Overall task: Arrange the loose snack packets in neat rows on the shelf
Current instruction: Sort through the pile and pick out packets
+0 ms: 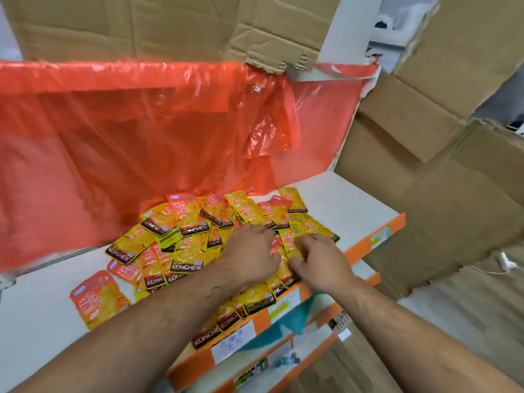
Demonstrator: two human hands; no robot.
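Left hand presses flat on Konchew packets, right hand pinches one; a nudge could tip overhanging packets off the shelf.

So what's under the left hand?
The left hand lies on the heap of yellow Konchew snack packets on the white shelf. The packets right beneath its palm are covered, so I can't tell how they lie.

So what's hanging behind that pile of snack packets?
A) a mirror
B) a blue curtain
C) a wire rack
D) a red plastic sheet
D: a see-through red plastic sheet hangs at the back of the white shelf, right behind the snack packets.
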